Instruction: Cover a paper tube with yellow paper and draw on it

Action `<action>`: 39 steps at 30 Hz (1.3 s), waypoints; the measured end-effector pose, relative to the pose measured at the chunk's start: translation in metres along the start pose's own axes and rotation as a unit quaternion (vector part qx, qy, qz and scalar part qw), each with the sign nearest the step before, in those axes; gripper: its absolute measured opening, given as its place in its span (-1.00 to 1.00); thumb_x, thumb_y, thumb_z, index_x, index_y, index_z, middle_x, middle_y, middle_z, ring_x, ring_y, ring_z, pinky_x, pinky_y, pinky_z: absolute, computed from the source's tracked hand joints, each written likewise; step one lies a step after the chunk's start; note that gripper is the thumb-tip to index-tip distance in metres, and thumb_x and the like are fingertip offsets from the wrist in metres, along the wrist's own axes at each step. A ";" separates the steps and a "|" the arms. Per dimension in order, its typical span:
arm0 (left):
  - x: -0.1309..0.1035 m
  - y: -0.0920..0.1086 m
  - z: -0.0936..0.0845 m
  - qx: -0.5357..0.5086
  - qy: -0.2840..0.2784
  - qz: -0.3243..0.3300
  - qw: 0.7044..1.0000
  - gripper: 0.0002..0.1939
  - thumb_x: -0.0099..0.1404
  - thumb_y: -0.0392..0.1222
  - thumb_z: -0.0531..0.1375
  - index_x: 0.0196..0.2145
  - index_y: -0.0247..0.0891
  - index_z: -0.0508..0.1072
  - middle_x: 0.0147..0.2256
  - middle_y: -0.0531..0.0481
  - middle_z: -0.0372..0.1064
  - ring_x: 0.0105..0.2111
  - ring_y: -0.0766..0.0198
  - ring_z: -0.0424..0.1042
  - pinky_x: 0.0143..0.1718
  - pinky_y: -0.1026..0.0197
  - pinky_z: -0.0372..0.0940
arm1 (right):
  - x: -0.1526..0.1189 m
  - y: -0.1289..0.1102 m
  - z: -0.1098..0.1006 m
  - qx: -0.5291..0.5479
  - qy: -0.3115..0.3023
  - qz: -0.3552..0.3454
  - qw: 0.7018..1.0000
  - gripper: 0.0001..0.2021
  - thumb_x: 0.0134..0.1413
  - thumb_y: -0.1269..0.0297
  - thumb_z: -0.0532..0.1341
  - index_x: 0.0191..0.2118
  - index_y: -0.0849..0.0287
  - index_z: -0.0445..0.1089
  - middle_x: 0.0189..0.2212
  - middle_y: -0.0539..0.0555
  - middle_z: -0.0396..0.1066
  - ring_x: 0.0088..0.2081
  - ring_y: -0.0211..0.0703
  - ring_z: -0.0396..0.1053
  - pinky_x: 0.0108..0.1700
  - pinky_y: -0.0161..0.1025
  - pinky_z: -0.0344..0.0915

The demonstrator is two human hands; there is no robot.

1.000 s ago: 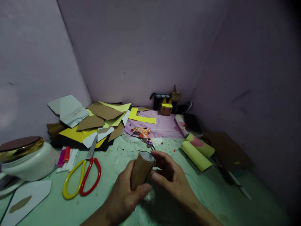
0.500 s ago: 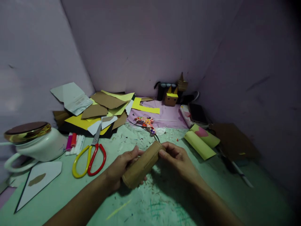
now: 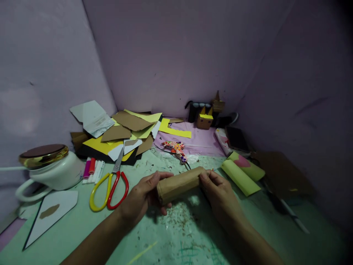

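Note:
A brown cardboard tube (image 3: 180,184) is held above the green tabletop (image 3: 165,239), lying nearly level with its right end slightly higher. My left hand (image 3: 143,197) grips its left end, thumb on top and fingertips showing underneath. At the other end, my right hand (image 3: 220,191) pinches the tube's edge between thumb and fingers. Behind the tube lies a glue gun (image 3: 176,148) with a colourful pattern and a dark cord. Scissors (image 3: 113,187) with one yellow and one red handle rest left of my left hand.
Cardboard and paper scraps (image 3: 132,123) are piled at the back left, near several markers (image 3: 92,171) and a lidded white mug (image 3: 59,173). Rolled yellow-green paper (image 3: 241,176) lies right. A small cardboard box figure (image 3: 204,120) stands at the back. Purple walls (image 3: 171,55) enclose the table.
The tube has turned from a steep slant to nearly level, its left end rising. Both hands still hold it. The view has shifted slightly, so the surroundings appear farther right.

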State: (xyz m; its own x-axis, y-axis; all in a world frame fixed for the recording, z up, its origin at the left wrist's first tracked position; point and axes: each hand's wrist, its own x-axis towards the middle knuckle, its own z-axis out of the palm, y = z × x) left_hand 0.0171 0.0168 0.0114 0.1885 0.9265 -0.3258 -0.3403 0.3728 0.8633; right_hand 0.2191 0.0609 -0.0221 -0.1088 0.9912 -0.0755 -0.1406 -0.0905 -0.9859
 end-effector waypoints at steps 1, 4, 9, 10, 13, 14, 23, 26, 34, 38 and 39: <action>-0.001 0.001 0.000 -0.008 -0.001 0.007 1.000 -0.48 0.19 0.19 0.16 -0.10 -0.31 0.46 -0.26 -0.18 0.41 -0.50 0.18 0.44 -0.60 0.22 0.32 | 0.000 0.001 -0.001 0.007 0.003 0.000 1.000 -0.65 -0.08 -0.03 0.34 -0.50 0.17 0.37 -0.58 -0.06 0.27 -0.50 -0.25 0.19 -0.47 -0.35 0.14; -0.002 0.002 0.000 -0.015 0.000 0.037 0.999 -0.52 0.15 0.12 0.23 -0.13 -0.31 0.49 -0.23 -0.18 0.40 -0.41 0.15 0.43 -0.54 0.21 0.35 | 0.000 0.002 -0.003 0.057 -0.021 0.000 0.998 -0.70 -0.08 0.01 0.35 -0.44 0.16 0.39 -0.56 -0.05 0.30 -0.47 -0.22 0.24 -0.41 -0.33 0.20; -0.002 -0.004 -0.004 -0.017 -0.068 0.034 0.997 -0.42 0.02 0.06 0.34 -0.06 -0.32 0.45 -0.27 -0.17 0.41 -0.44 0.22 0.41 -0.51 0.24 0.35 | 0.002 0.005 -0.002 0.104 -0.074 0.005 0.992 -0.73 -0.06 0.04 0.34 -0.34 0.12 0.41 -0.49 0.00 0.39 -0.43 -0.11 0.33 -0.36 -0.23 0.26; -0.001 -0.005 -0.004 -0.015 -0.078 0.028 0.996 -0.40 0.00 0.05 0.36 -0.04 -0.31 0.43 -0.29 -0.15 0.40 -0.47 0.24 0.41 -0.53 0.24 0.34 | 0.002 0.005 -0.002 0.093 -0.079 0.002 0.993 -0.73 -0.04 0.03 0.32 -0.32 0.11 0.42 -0.46 0.01 0.42 -0.39 -0.08 0.35 -0.32 -0.20 0.28; 0.000 -0.007 -0.003 -0.010 -0.045 0.028 0.999 -0.39 -0.03 -0.04 0.37 -0.02 -0.30 0.39 -0.31 -0.12 0.38 -0.49 0.24 0.40 -0.55 0.24 0.35 | 0.003 0.004 -0.004 -0.005 -0.033 -0.052 0.998 -0.69 0.04 -0.03 0.25 -0.19 0.05 0.43 -0.26 0.04 0.48 -0.18 0.00 0.37 -0.10 -0.13 0.25; 0.000 -0.005 -0.001 -0.014 -0.018 0.035 0.999 -0.39 -0.02 -0.08 0.36 -0.02 -0.31 0.37 -0.30 -0.12 0.38 -0.48 0.23 0.40 -0.54 0.22 0.36 | 0.003 0.003 -0.006 -0.057 0.002 -0.076 0.995 -0.68 0.07 -0.05 0.21 -0.15 0.04 0.43 -0.18 0.05 0.47 -0.10 0.03 0.35 -0.03 -0.10 0.21; 0.004 0.015 -0.004 -0.093 0.225 0.078 0.967 -0.58 0.17 -0.32 0.22 -0.01 -0.28 0.26 -0.27 -0.09 0.40 -0.47 0.22 0.48 -0.35 0.14 0.39 | 0.048 -0.009 0.002 -0.456 -0.004 -0.072 0.887 -0.59 0.01 0.02 0.17 -0.10 0.19 0.38 -0.12 0.24 0.46 -0.19 0.09 0.42 -0.19 -0.09 0.26; 0.007 0.017 -0.012 -0.119 0.257 0.090 0.955 -0.54 0.13 -0.38 0.23 -0.02 -0.25 0.22 -0.28 -0.07 0.41 -0.45 0.21 0.49 -0.35 0.13 0.40 | 0.071 -0.012 0.018 -0.483 -0.016 -0.044 0.874 -0.64 -0.20 0.04 0.34 -0.27 0.15 0.44 -0.35 0.18 0.52 -0.32 0.11 0.42 -0.31 -0.12 0.20; 0.012 0.025 -0.021 -0.174 0.260 0.088 0.946 -0.72 0.15 -0.42 0.15 -0.16 -0.29 0.30 -0.36 -0.08 0.41 -0.49 0.16 0.51 -0.36 0.08 0.42 | 0.108 -0.008 0.037 -0.333 -0.070 0.149 0.929 -0.58 -0.09 -0.07 0.28 -0.69 0.12 0.27 -0.81 -0.05 0.19 -0.71 -0.20 0.17 -0.64 -0.28 0.04; 0.012 0.024 -0.023 -0.178 0.261 0.113 0.942 -0.66 0.12 -0.41 0.17 -0.11 -0.30 0.33 -0.30 -0.09 0.43 -0.44 0.17 0.49 -0.34 0.09 0.42 | 0.119 -0.015 0.047 -0.177 -0.103 0.252 0.946 -0.65 0.12 0.17 0.14 -0.64 0.17 0.30 -0.74 0.02 0.31 -0.69 -0.21 0.30 -0.61 -0.26 0.31; 0.012 0.024 -0.024 -0.178 0.261 0.122 0.941 -0.65 0.11 -0.40 0.19 -0.10 -0.29 0.33 -0.28 -0.09 0.44 -0.43 0.18 0.49 -0.33 0.09 0.42 | 0.121 -0.016 0.049 -0.140 -0.108 0.263 0.948 -0.70 0.13 0.28 0.12 -0.61 0.20 0.32 -0.68 0.06 0.38 -0.65 -0.21 0.36 -0.55 -0.27 0.37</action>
State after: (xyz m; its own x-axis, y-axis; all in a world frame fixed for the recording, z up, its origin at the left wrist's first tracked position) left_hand -0.0111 0.0379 0.0193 -0.3813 0.8520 -0.3587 -0.6186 0.0532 0.7839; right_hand 0.1597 0.1771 -0.0077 -0.2953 0.7698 -0.5659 0.2537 -0.5078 -0.8232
